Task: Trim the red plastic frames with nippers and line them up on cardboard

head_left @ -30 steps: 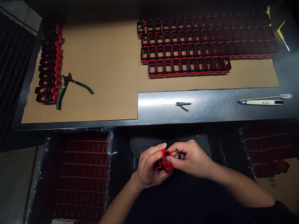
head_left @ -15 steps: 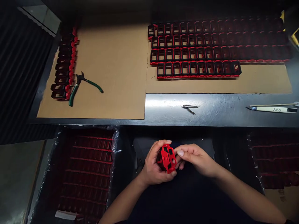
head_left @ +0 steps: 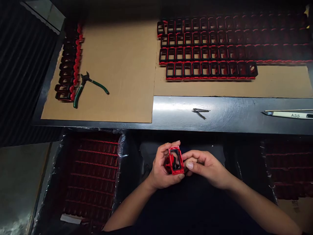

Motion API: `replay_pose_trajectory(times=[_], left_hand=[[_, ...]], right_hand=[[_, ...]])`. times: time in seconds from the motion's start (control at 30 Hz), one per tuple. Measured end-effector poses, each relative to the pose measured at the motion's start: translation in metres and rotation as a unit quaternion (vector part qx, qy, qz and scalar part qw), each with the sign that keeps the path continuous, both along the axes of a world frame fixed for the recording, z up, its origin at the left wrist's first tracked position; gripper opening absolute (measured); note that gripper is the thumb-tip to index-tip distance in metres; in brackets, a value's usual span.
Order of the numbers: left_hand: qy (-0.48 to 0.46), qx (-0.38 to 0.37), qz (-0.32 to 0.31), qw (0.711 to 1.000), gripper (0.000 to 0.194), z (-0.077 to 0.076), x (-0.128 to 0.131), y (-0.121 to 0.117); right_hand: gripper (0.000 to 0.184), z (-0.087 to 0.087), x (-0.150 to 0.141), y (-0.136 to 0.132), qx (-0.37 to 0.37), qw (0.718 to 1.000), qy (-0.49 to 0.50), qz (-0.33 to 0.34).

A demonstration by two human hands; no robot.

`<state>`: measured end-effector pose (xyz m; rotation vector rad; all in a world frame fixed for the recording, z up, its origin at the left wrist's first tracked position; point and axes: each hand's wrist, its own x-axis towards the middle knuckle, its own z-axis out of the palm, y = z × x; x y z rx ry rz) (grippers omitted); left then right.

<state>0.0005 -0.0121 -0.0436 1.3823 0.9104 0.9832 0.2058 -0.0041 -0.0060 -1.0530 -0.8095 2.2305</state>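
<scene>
My left hand (head_left: pixel 160 168) is wrapped round a red plastic housing (head_left: pixel 181 169) with a black-rimmed rectangular opening. The opening faces up toward me, and I see part of the inside through it. Close against the housing's right side is my right hand (head_left: pixel 204 166), its fingers curled and the thumb pressed toward them. The index fingertip reaches the housing's right edge. Whatever lies between those right fingers, if anything, is hidden. Both hands are in front of the table edge, over my dark clothing.
Green-handled cutting pliers (head_left: pixel 85 78) lie on cardboard (head_left: pixel 122 81), beside a column of housings (head_left: pixel 67 71). Rows of similar housings (head_left: pixel 211 70) stand at right. Small tweezers-like metal tools (head_left: pixel 201 111) and a white "A55" tool (head_left: pixel 290 115) rest on the metal edge. Plastic-lined bins (head_left: pixel 119 147) flank me.
The housing has turned in my left hand: its slotted face was toward me, and now the rectangular opening is. My right hand stays close beside it. The view has shifted slightly.
</scene>
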Motion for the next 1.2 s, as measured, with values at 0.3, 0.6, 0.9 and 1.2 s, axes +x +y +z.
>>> replay_pose_trajectory(times=[0.3,0.6,0.9,1.2], left_hand=[[-0.032,0.022,-0.014,0.999,0.091,-0.009,0.0,0.002],[0.006,0.08,-0.015,0.997,0.088,-0.006,0.003,0.005],[0.066,0.027,-0.007,0.997,0.088,-0.01,-0.005,-0.003],[0.005,-0.038,-0.014,0.999,0.077,0.0,-0.002,0.002]], right_hand=[[0.045,-0.003,-0.001,-0.001,0.003,0.999,0.009,-0.033],[0.04,-0.01,-0.004,-0.001,0.013,0.999,0.034,-0.031],[0.032,-0.013,-0.001,-0.003,0.045,0.99,0.002,-0.132],[0.043,-0.014,-0.003,-0.001,-0.054,0.981,0.037,-0.181]])
